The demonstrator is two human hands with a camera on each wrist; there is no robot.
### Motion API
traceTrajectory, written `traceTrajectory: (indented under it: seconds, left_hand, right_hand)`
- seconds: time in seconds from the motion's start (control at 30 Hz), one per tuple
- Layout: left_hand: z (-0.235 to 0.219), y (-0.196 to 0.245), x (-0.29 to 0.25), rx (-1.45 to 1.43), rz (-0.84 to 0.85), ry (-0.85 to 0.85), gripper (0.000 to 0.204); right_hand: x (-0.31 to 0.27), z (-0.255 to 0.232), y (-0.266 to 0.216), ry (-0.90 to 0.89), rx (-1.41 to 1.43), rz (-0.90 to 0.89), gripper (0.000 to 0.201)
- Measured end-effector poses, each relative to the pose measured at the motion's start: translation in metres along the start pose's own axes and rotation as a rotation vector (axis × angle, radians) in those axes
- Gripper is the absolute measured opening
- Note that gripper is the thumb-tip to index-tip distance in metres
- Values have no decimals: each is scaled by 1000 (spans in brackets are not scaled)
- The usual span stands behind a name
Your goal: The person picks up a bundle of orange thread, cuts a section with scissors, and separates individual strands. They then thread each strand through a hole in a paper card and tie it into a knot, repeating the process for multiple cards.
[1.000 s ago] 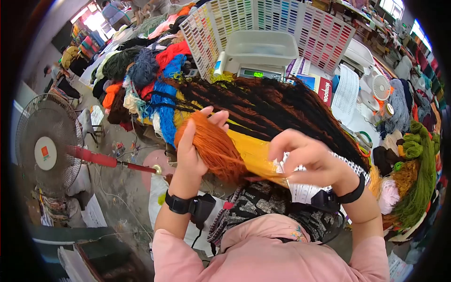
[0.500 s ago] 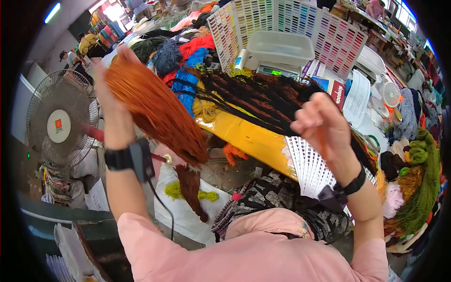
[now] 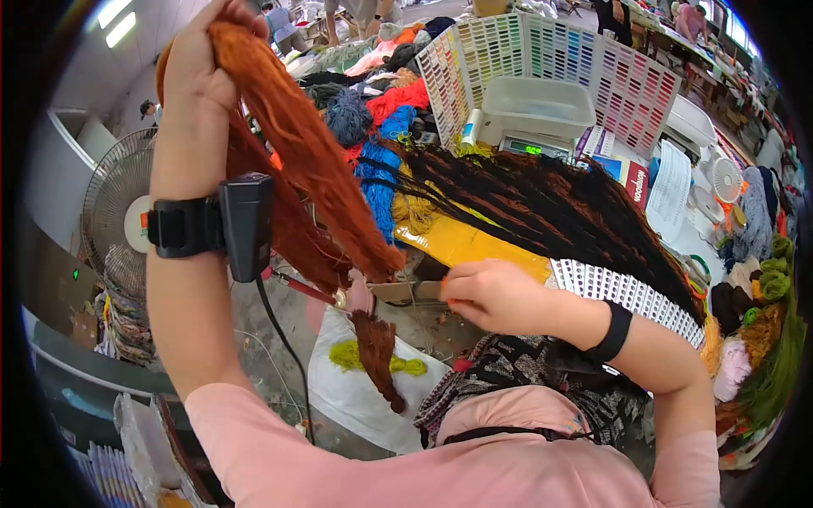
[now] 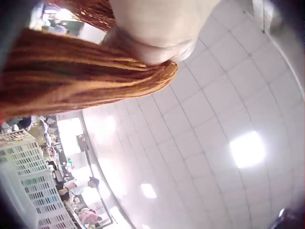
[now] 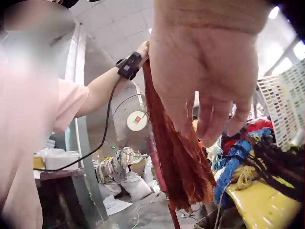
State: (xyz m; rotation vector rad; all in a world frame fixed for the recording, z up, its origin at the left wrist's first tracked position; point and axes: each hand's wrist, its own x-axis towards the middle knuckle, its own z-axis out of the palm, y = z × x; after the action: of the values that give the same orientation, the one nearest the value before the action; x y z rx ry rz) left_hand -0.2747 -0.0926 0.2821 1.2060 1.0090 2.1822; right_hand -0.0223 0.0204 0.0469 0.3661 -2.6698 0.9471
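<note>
My left hand (image 3: 199,72) is raised high at the upper left of the head view and grips a rust-orange hank of yarn (image 3: 292,127) near its top. The hank hangs down in two long bunches, their lower ends loose. In the left wrist view, the looped yarn (image 4: 86,71) bends over at the hand. My right hand (image 3: 500,292) is in front of my lap, near the yellow-covered edge (image 3: 470,245). Its fingers hang loosely bent in the right wrist view, apart from one another, and nothing shows in its grasp.
Black and brown yarn (image 3: 550,199) lies across the table beside a scale (image 3: 533,146) with a clear tub (image 3: 538,106). Behind stand colour cards (image 3: 631,102). A fan (image 3: 118,220) stands at left. Brown yarn (image 3: 377,356) and lime yarn (image 3: 343,356) lie on a white sheet (image 3: 339,398).
My left hand has risen up and left with the hank, which now hangs at length. My right hand has come away from the yarn strands, lifted, then lowered toward my lap.
</note>
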Motion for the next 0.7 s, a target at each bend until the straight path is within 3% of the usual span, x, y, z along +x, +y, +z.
traceTrajectory:
  seconds: [0.1, 0.17, 0.3, 0.4, 0.5, 0.6, 0.67, 0.7]
  left_hand:
    - [56, -2, -18, 340, 98, 28, 20]
    - [99, -17, -24, 568, 230, 235, 20]
    - [109, -19, -24, 562, 222, 103, 18]
    - [110, -24, -25, 535, 277, 80, 18]
    - [110, -23, -17, 529, 237, 132, 17]
    - [122, -26, -10, 525, 181, 170, 17]
    - [127, -30, -10, 515, 152, 201, 16]
    - [128, -31, -8, 510, 140, 214, 16]
  right_hand:
    - [28, 3, -26, 71, -95, -154, 24]
    - [53, 4, -42, 174, -163, -164, 28]
    - [83, 16, -29, 238, -300, 76, 26]
    - [45, 11, -13, 245, -186, -130, 19]
    - [5, 8, -5, 164, -141, -134, 16]
    - [42, -12, -36, 364, -129, -118, 22]
    - [75, -10, -32, 367, -146, 2, 26]
    - [81, -8, -23, 292, -205, -12, 18]
